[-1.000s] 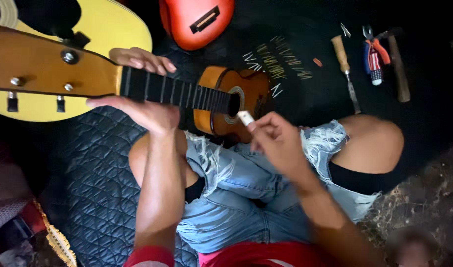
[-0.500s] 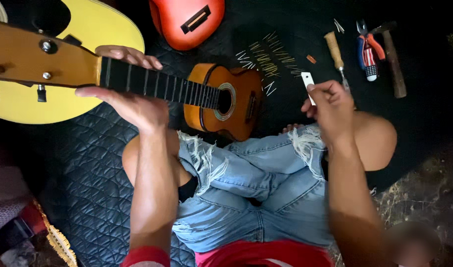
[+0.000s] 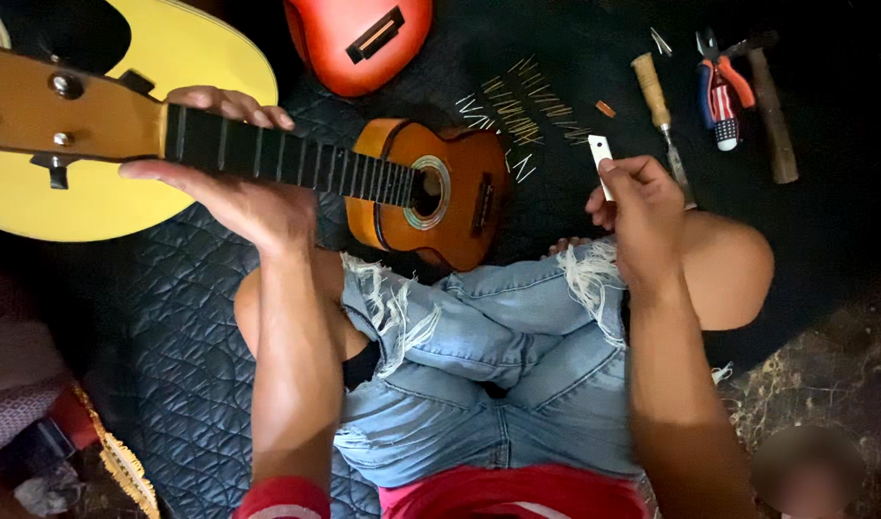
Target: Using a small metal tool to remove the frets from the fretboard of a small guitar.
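Note:
A small orange-brown guitar (image 3: 440,192) with a dark fretboard lies across my lap, its headstock (image 3: 65,111) toward the upper left. My left hand (image 3: 234,168) is wrapped around the neck near the headstock, fingers over the far side. My right hand (image 3: 642,202) is out over my right knee and pinches a small white rectangular piece (image 3: 600,159) between thumb and fingers. Just beyond it, a row of thin metal fret wires (image 3: 517,115) lies on the dark mat.
A yellow guitar body (image 3: 171,58) lies at the upper left and a red one (image 3: 359,38) at top centre. A wooden-handled chisel (image 3: 657,106), red-and-blue pliers (image 3: 721,91) and a hammer (image 3: 772,106) lie at the upper right. A quilted dark mat (image 3: 161,346) covers the floor.
My right hand carried the white piece from beside the guitar body out to the right, over my knee. The left hand kept its grip on the neck.

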